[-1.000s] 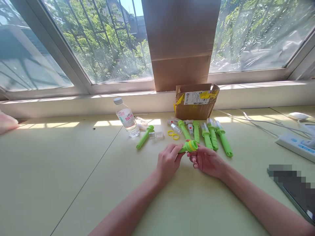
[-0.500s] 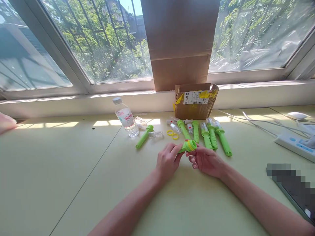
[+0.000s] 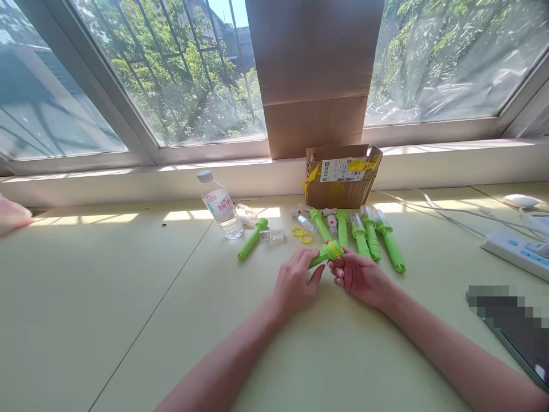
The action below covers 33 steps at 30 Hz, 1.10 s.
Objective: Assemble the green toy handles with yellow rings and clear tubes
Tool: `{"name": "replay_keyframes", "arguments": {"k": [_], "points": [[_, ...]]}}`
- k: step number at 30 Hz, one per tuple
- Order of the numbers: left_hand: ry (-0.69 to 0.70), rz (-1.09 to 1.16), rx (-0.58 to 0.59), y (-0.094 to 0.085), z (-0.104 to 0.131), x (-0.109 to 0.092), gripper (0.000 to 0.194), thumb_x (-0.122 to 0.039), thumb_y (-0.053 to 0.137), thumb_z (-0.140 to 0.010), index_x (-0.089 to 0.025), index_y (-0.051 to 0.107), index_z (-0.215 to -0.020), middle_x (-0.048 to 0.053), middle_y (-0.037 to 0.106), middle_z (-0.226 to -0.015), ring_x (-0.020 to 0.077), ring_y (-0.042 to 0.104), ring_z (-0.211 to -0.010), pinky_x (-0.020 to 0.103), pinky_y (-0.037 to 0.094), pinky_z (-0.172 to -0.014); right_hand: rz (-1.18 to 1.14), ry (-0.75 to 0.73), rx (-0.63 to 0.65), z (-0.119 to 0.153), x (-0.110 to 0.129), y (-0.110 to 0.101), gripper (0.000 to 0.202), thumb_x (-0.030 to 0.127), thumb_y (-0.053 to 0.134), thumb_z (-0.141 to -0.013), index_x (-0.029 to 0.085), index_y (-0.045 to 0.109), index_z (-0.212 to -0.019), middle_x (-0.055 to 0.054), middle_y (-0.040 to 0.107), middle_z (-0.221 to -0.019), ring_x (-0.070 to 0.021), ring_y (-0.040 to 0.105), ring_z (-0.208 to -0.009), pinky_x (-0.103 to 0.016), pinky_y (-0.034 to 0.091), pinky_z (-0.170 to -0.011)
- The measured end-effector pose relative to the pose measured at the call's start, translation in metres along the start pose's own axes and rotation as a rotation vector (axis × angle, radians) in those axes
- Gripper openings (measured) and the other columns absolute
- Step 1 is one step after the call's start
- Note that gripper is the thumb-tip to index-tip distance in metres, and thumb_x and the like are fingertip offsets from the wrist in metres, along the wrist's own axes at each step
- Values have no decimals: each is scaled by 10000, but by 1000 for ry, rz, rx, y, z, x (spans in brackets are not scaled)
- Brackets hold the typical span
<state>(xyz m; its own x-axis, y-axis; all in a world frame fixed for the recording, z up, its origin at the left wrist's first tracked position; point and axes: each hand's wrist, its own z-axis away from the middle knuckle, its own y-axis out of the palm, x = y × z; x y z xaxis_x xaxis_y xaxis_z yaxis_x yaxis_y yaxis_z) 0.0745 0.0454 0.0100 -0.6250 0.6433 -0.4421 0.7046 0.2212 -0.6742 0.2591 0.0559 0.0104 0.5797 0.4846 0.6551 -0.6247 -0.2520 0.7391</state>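
My left hand (image 3: 295, 280) is closed on the shaft of a green plastic handle (image 3: 318, 259). A yellow ring (image 3: 335, 248) sits around its flared head, which tilts up to the right. My right hand (image 3: 360, 277) has its fingertips pinched against that head from the right, with the other fingers curled below. Just beyond the hands are two loose yellow rings (image 3: 301, 234), more green handles (image 3: 342, 230), and several handles with clear caps (image 3: 392, 243). A small white tube with a red dot (image 3: 331, 223) lies among them. To the left another green handle (image 3: 253, 239) rests beside a clear plastic cap (image 3: 272, 236).
A water bottle (image 3: 221, 206) stands left of the parts. Behind them, an open cardboard box (image 3: 338, 191) is against the sill. At right are a white power strip (image 3: 514, 254) with cables and a dark phone (image 3: 510, 332). A pinkish bag (image 3: 12, 216) sits far left.
The handle's head has turned so its open mouth no longer faces me. My left thumb has come away from the shaft, and my right fingers have shifted slightly at the head.
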Motion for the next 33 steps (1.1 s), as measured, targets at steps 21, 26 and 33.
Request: {"name": "replay_keyframes", "arguments": {"k": [21, 26, 33], "points": [[41, 83, -67, 2, 2, 5, 185, -176, 504, -879, -219, 576, -1044, 42, 641, -958, 138, 609, -865, 250, 505, -740, -29, 55, 86, 5, 2, 1, 351, 183, 505, -848, 274, 519, -1186, -37, 624, -831, -105, 550, -620, -235, 493, -560], [66, 67, -87, 1, 1, 4, 177, -169, 506, -876, -212, 583, -1030, 42, 650, -941, 135, 612, -847, 244, 506, -721, -15, 59, 88, 6, 2, 1, 387, 156, 524, -835, 294, 507, -1196, -23, 605, -827, -95, 541, -619, -227, 490, -563], [88, 61, -116, 2, 1, 5, 162, -168, 534, -861, -211, 602, -1001, 38, 660, -930, 130, 621, -836, 235, 510, -711, 6, 68, 87, 6, 2, 1, 412, 144, 554, -813, 293, 518, -1195, -6, 583, -807, -88, 522, -596, -223, 478, -549]]}}
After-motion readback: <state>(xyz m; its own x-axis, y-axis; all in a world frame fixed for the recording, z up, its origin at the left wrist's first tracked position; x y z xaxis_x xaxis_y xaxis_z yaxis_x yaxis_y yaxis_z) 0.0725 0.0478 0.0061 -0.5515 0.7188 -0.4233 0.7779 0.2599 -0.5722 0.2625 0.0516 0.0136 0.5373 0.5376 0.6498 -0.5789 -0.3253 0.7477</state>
